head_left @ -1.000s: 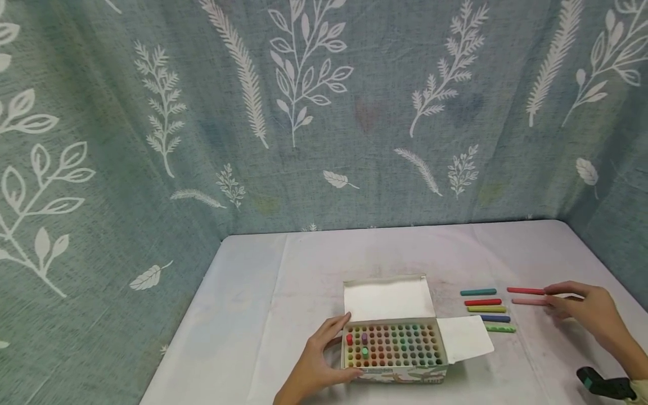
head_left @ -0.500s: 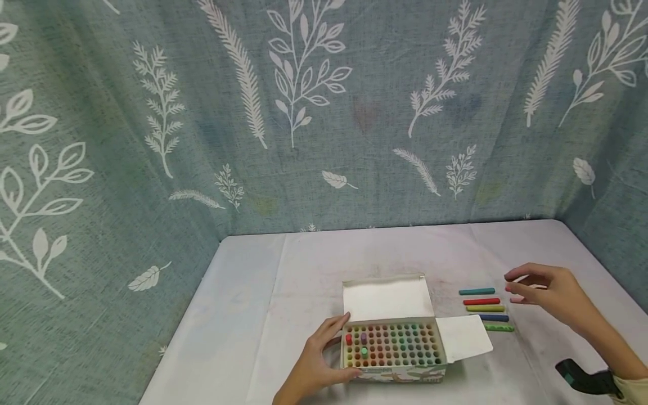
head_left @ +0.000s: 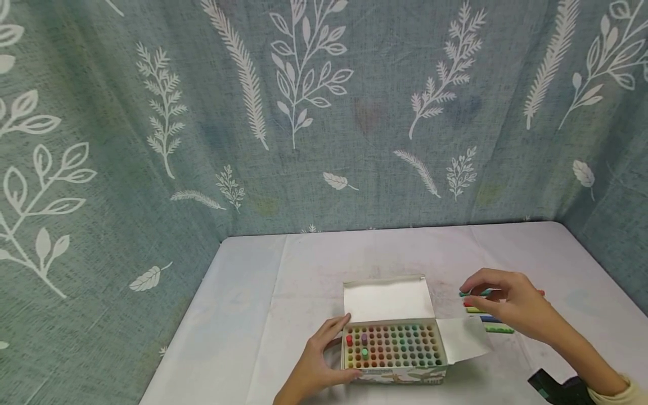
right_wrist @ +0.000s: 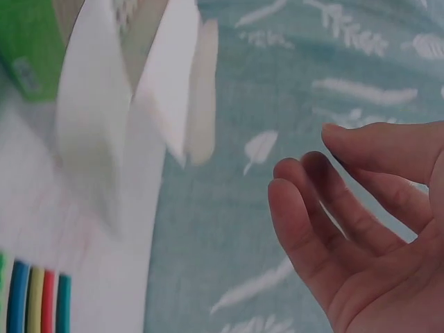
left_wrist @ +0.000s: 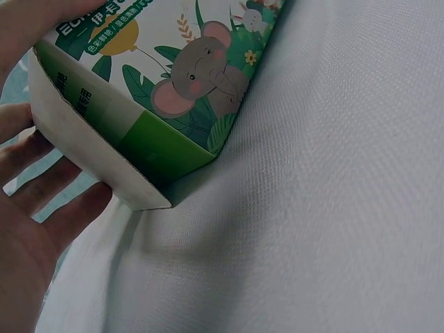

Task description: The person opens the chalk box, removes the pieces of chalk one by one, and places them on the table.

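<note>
My left hand (head_left: 320, 355) grips the left end of a cardboard crayon box (head_left: 397, 376), thumb on the front wall and fingers at the back. In the left wrist view, its fingers lie along a bent end flap (left_wrist: 104, 163) of this box, which has an elephant print. The box is full of round holes; a red crayon (head_left: 349, 341), a purple crayon (head_left: 364, 339) and a green crayon (head_left: 365, 354) stand in some. Over the loose crayons hovers my right hand (head_left: 516, 298), fingers bent loosely. Nothing shows between its thumb and fingers in the right wrist view.
Right of the box lie a teal crayon (right_wrist: 63, 305), a red one (head_left: 467, 304), a yellow one (head_left: 476, 310), a blue one (head_left: 491, 319) and a speckled green one (head_left: 499, 329). The box's side flap (head_left: 463, 337) sticks out rightward. A patterned curtain (head_left: 324, 124) hangs behind the table.
My right hand has left the red and pink crayons at the far right and moved left, over the row beside the box. The left hand and box have kept their place.
</note>
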### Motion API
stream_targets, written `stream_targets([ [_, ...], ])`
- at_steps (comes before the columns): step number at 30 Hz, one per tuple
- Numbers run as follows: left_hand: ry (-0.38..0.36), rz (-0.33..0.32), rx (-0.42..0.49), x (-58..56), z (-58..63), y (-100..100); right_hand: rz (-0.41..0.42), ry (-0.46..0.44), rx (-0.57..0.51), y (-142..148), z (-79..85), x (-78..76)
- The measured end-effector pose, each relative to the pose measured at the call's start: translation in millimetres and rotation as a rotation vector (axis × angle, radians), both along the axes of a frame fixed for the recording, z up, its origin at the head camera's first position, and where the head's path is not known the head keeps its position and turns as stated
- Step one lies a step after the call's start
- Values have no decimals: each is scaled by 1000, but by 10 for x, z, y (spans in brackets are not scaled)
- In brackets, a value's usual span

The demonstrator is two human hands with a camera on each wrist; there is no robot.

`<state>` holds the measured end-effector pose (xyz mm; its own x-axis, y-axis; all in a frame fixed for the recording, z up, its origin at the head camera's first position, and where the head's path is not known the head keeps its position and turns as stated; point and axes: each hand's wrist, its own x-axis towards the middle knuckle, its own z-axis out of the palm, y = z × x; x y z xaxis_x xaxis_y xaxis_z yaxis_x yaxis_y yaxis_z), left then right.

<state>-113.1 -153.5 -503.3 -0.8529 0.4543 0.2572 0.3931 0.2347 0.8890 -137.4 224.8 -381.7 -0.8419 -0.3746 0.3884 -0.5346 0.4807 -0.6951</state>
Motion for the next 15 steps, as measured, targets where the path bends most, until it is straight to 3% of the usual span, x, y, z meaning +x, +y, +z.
stream_targets([
  [8, 19, 4, -22, -8, -40, -15, 129, 9, -45, -321, 67, 61],
  [15, 5, 2, -13, -6, -41, 1, 226, 13, -40, -584, 4, 63],
])
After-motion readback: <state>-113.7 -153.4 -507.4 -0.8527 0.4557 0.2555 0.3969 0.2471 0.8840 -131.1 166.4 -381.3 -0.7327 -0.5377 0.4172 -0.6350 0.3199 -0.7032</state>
